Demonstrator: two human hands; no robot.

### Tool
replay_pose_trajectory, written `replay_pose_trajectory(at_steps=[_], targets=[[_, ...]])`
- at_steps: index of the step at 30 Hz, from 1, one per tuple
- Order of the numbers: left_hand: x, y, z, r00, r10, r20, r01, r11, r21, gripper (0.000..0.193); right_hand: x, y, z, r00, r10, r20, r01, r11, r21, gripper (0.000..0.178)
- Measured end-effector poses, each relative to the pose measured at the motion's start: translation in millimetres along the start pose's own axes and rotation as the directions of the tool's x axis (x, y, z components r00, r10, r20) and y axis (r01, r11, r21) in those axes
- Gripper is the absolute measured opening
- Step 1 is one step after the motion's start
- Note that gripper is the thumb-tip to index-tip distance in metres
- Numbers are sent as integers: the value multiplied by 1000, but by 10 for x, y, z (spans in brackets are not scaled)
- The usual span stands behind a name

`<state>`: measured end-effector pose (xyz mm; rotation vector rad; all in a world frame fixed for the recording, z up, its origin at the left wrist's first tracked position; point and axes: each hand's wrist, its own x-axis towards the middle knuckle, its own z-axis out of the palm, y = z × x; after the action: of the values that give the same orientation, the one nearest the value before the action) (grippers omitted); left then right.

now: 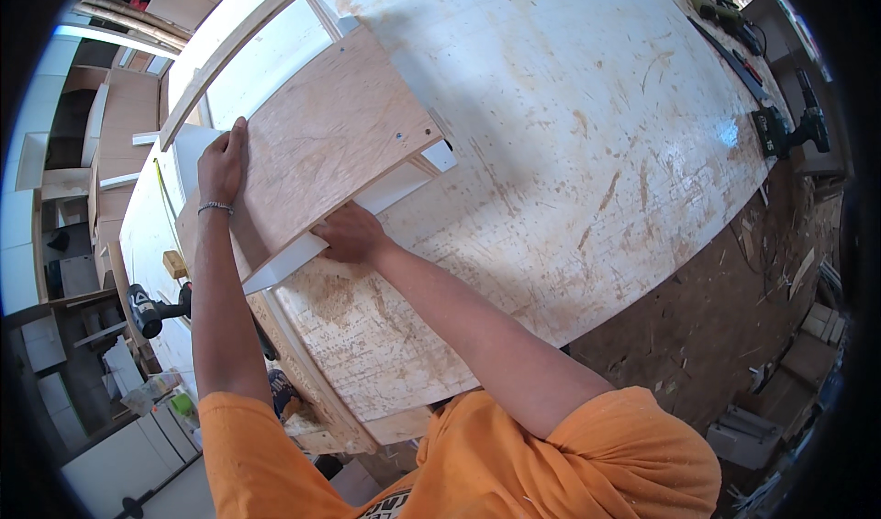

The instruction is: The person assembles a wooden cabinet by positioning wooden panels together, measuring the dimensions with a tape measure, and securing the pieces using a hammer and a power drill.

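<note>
A shallow wooden box like a drawer (326, 129), with a bare plywood face up and white sides, lies at an angle on the white worktable. My left hand (223, 166) is closed over its left edge, with the fingers pointing away from me. At the near edge, my right hand (353, 233) reaches under the plywood and grips there; its fingertips are hidden beneath the panel. A white side strip (399, 187) shows below the plywood to the right of this hand. Just beyond the box stretches a long wooden frame rail (234, 51).
Scuffed, the white worktable (551, 133) spreads to the right. Near its far right edge stand a cordless drill (791, 129) and another power tool (718, 10). A second drill (151, 310) and a small wood block (174, 264) are left of my left forearm. White cabinet parts (55, 244) fill the left.
</note>
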<state>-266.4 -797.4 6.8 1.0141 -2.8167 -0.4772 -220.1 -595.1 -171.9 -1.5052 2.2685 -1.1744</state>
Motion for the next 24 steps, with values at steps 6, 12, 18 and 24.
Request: replay_pose_trajectory(at_steps=[6,12,18,24], targets=[[39,-11,-9,1000,2,1,-2,1000,-1,78,37,-11,-17,1000,12,20,-12,1000,1,55],[121,-55,6,999,34,3,-35,999,19,79,74,18,1,1000,-5,-30,5,1000,-14,55],[178,-48,-21,1000,8,23,-9,999,40,80,107,31,-6,991,-45,-123,32,994,-104,52],[220,2,-18,1000,0,18,-1,999,53,81,173,80,12,988,-66,-137,50,991,-122,52]])
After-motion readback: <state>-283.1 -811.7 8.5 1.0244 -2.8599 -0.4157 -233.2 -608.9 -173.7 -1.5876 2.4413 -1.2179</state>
